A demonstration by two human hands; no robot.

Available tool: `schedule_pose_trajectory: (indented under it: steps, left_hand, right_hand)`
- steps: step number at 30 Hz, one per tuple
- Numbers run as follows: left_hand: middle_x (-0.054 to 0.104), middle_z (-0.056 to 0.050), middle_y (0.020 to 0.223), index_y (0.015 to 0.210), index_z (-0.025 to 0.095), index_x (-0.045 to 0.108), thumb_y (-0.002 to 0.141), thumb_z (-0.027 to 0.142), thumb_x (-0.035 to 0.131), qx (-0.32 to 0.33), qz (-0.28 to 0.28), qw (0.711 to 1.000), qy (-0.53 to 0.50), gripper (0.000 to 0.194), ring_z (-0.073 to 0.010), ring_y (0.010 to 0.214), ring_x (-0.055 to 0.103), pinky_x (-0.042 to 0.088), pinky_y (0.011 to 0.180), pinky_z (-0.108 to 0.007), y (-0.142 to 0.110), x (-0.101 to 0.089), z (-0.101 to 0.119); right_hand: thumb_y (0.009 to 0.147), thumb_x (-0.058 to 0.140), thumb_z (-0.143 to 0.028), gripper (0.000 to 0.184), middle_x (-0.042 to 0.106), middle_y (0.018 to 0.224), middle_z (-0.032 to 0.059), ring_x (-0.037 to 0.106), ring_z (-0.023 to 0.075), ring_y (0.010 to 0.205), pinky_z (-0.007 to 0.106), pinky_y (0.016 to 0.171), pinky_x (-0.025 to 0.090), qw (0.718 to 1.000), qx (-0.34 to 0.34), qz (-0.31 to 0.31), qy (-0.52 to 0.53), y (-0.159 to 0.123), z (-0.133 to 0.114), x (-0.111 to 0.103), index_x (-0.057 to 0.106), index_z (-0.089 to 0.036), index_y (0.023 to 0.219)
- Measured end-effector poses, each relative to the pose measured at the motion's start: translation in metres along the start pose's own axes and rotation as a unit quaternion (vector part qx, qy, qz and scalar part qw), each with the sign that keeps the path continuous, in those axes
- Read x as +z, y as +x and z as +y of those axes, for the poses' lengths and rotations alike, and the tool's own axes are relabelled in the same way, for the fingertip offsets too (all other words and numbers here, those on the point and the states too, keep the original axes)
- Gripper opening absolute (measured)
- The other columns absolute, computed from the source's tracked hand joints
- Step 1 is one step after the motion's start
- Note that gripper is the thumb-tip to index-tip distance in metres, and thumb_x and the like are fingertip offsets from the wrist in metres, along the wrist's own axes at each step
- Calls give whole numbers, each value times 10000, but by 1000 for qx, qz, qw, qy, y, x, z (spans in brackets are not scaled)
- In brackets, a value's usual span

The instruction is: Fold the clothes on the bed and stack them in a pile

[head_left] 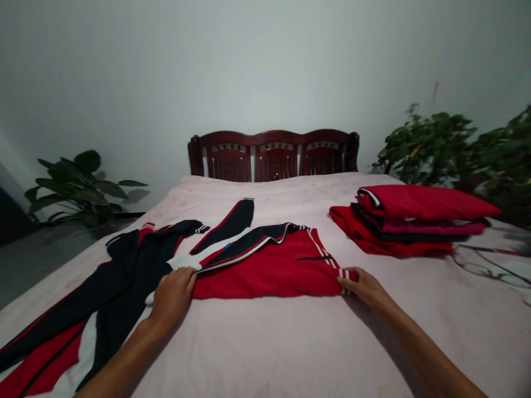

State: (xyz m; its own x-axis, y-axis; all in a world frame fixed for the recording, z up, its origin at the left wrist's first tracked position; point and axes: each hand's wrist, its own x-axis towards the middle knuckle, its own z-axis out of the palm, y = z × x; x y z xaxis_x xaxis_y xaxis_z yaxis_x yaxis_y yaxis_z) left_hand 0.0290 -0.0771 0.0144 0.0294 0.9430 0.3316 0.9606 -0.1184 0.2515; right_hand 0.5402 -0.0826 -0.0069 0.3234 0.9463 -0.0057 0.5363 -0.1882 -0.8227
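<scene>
Head view. The subject's two bare hands worked on a pink-sheeted bed (290, 354), near its foot. A red track top (265, 271) lay on the bed's middle, squared into a flat block, with a black sleeve with red piping (228, 226) angled toward the headboard. The left hand (172, 298) was closed over the top's near-left edge, beside a white panel, apparently pinching the cloth between thumb and fingers. The right hand (365, 290) reached the striped corner at the opposite end, fingers extended and fingertips on the hem; whether it pinched could not be told. Placed at opposite ends, the hands appeared to keep the block flat and its edge straight. A black-and-red tracksuit garment (103, 287) lay spread on the bed's left side, touching the top; whether the two were joined could not be told. On the bed's right side sat a stack of folded red garments (406, 221), apparently set apart from the working area. Beyond it, near the bed's right edge, lay thin dark wires or spectacles (477, 269), too blurred to identify.
</scene>
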Motion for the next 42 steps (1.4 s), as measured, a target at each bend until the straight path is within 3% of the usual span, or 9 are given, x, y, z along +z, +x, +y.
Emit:
schedule_pose_trajectory:
  steps: [4,7,13,18,22,28,32,37,42]
  left_hand:
    - [680,-30,879,974,222,612,899,472,371,-67,-22,967,-245,356,-225,858,636,490,749,-293,4,-27,-14]
    - [648,-7,805,877,217,608,822,471,423,-52,-101,945,-307,319,-209,803,603,491,720,-281,-8,-44,-36]
    - [672,-12,788,804,206,632,777,418,406,-21,-294,944,-150,311,-209,770,617,466,707,-293,-36,-55,-47]
    - [734,-48,1021,1110,286,663,793,486,547,-7,-265,964,14,391,-278,923,676,448,775,-338,-33,-44,-10]
    - [741,-43,1053,1091,275,684,916,443,409,7,-214,974,-74,366,-254,980,677,461,806,-316,-33,-26,3]
    - [756,-16,924,882,232,721,926,525,432,8,-207,960,-189,414,-235,903,683,503,839,-302,-53,-20,-32]
    - [747,-35,1129,1148,276,711,872,495,556,8,-195,970,-147,385,-263,1053,678,505,948,-343,-74,-16,-48]
    - [687,4,1280,1261,342,653,899,447,539,56,-210,964,-153,393,-240,1162,638,474,1025,-333,-84,-23,-32]
    - [645,-34,1340,1304,283,634,817,421,644,12,-205,960,-190,507,-264,1236,582,421,1091,-368,-81,-35,-36]
  right_hand:
    - [715,669,-518,357,638,735,23,600,176,654,296,605,483,983,-55,8,175,-10,-26,-8,602,-197,856]
    - [694,704,-529,387,639,756,13,601,162,668,289,627,487,959,-59,-11,278,-9,-25,-21,601,-197,865]
    - [773,579,-495,304,659,691,23,595,177,630,298,592,446,997,-63,-29,39,-10,17,-21,626,-197,806]
    - [911,402,-427,321,728,946,63,657,237,856,345,730,435,950,-144,52,-272,-27,-7,-8,658,-237,952]
    - [933,431,-447,319,722,984,80,645,257,930,371,809,402,891,-241,47,-382,-38,-30,6,663,-229,954]
    - [948,419,-475,326,722,836,34,662,221,771,326,687,358,902,-180,-1,-393,-34,-18,9,615,-235,845]
    - [938,422,-483,327,722,811,47,656,238,739,337,674,349,898,-165,-8,-407,-31,-12,7,616,-230,865]
    - [865,529,-352,186,712,964,88,633,264,902,376,796,398,881,-249,20,-402,-31,-23,15,646,-215,910]
    - [888,473,-232,246,673,1073,103,600,232,996,343,874,436,884,-347,-37,-312,-14,-47,47,636,-180,1064]
